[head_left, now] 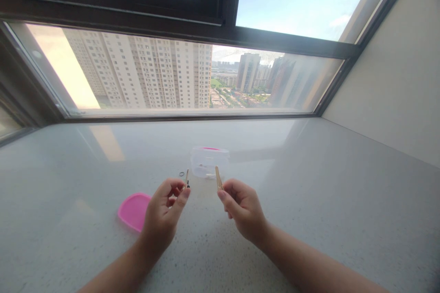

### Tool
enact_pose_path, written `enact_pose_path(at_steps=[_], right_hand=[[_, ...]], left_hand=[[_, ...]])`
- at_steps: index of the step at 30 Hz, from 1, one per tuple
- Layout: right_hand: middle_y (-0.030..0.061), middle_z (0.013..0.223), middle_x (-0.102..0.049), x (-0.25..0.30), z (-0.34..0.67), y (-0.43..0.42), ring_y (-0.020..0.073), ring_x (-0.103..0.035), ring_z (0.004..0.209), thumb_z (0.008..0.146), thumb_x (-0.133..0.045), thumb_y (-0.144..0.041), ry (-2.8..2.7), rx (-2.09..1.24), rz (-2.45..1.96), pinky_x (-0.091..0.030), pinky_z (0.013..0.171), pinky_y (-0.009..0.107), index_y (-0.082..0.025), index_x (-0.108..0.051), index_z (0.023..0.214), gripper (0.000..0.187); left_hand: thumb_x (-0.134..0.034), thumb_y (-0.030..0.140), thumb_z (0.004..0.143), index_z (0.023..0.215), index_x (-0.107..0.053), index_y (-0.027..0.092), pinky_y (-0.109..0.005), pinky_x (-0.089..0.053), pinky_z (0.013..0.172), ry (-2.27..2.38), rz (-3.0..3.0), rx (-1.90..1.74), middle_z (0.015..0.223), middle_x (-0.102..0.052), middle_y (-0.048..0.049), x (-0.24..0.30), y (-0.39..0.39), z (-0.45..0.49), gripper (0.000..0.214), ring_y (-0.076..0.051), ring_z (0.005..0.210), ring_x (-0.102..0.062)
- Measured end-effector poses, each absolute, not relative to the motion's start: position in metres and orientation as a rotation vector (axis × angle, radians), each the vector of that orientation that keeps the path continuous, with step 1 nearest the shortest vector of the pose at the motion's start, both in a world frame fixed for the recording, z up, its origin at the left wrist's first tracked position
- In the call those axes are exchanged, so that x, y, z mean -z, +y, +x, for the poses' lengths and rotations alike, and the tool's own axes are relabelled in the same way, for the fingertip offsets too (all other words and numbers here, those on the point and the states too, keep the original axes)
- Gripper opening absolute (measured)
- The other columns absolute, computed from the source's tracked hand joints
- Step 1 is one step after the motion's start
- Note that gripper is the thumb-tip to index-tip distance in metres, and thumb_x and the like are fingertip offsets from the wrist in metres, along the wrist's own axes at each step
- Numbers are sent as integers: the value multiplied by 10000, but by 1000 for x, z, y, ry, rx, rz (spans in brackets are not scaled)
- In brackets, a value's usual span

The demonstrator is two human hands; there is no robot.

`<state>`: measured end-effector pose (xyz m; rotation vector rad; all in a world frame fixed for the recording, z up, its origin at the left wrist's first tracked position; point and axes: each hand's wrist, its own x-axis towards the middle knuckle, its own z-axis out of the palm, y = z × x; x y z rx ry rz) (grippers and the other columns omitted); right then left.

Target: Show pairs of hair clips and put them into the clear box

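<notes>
On my feed: left hand [163, 215] has thumb and fingers pinched closed on a thin gold-coloured, metal-looking strip [187, 176], small black part [188, 186] at its base. Right hand [245, 208], same pinch, on a tapered gold-coloured, metal-looking piece [218, 176]. Both point up, well apart, just this side of the clear plastic rounded tub [195, 158]. Done so far, I'd judge: tub open, bright pink rounded plastic lid [132, 210] off beside left hand, small dark ring [181, 174] out on the pale speckled counter [309, 206], both gold pieces in hand. Left as is: strip and tapered piece not touching; bits in the tub too small to identify.
</notes>
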<state>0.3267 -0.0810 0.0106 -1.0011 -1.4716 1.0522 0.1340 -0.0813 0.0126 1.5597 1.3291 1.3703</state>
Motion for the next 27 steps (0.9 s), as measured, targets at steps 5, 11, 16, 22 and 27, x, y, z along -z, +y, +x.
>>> enact_pose_path(at_steps=[5, 11, 16, 22, 27], right_hand=[[-58, 521, -422, -12, 327, -81, 86, -383, 438, 847, -567, -423, -1509, -1046, -1009, -290, 409, 204, -189, -519, 689, 287], [-56, 527, -423, -13, 326, -79, 87, -392, 439, 840, -568, -408, -1465, -1034, -1036, -294, 404, 203, -187, -517, 682, 276], [-57, 533, -423, -13, 326, -77, 86, -390, 437, 846, -563, -405, -1412, -1009, -1050, -289, 397, 204, -187, -516, 694, 270], [-60, 521, -425, -12, 325, -76, 81, -390, 424, 842, -570, -409, -1408, -1030, -1070, -284, 382, 198, -184, -514, 681, 281], [-70, 516, -443, -11, 327, -74, 65, -379, 400, 862, -559, -422, -1310, -1054, -1030, -286, 362, 175, -177, -531, 747, 272]], left_hand=[[-586, 424, 844, 797, -600, 194, -229, -388, 531, 1269, 1565, -1320, 649, -517, 28, -11, -81, 134, 235, -144, 595, -487], [-586, 431, 848, 802, -611, 191, -216, -355, 495, 1295, 1558, -1359, 603, -493, 45, -11, -81, 134, 245, -124, 540, -452], [-591, 432, 847, 826, -610, 190, -212, -348, 485, 1314, 1548, -1355, 604, -509, 43, -11, -80, 133, 244, -123, 537, -454], [-595, 430, 845, 814, -604, 188, -215, -365, 503, 1312, 1552, -1350, 614, -514, 38, -11, -80, 133, 244, -129, 568, -474], [-583, 437, 850, 852, -604, 186, -214, -333, 469, 1328, 1543, -1370, 626, -507, 42, -11, -80, 133, 252, -113, 527, -436]])
